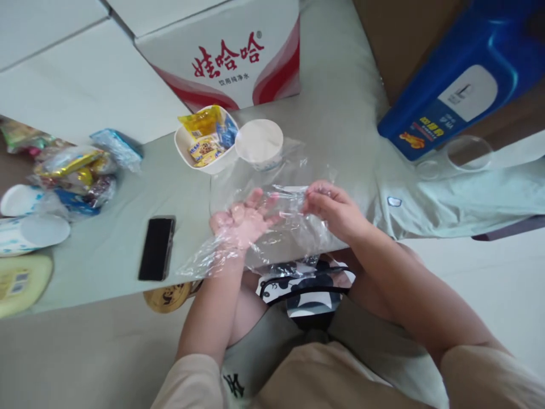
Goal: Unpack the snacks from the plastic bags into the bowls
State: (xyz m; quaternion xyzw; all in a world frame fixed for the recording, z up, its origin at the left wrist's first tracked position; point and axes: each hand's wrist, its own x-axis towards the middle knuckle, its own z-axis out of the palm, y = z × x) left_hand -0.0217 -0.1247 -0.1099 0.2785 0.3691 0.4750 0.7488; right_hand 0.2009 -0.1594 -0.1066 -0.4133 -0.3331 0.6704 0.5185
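My left hand [246, 222] is palm up with its fingers spread, and clear plastic lies over its wrist and palm, so it looks to be inside the bag. My right hand [334, 209] pinches the edge of that clear plastic bag [293, 236] between thumb and fingers. The bag hangs crumpled over the table's front edge. Just beyond my hands stand a white paper cup [259, 142] and a white bowl [185, 149] holding several wrapped snacks [208, 139].
A black phone [156, 249] lies left of my hands. Farther left are snack packets [79, 170] and paper cups [36, 234]. A white-and-red carton [225, 57] stands behind. To the right are a big blue bottle [451, 96] and a clear plastic cup [468, 156].
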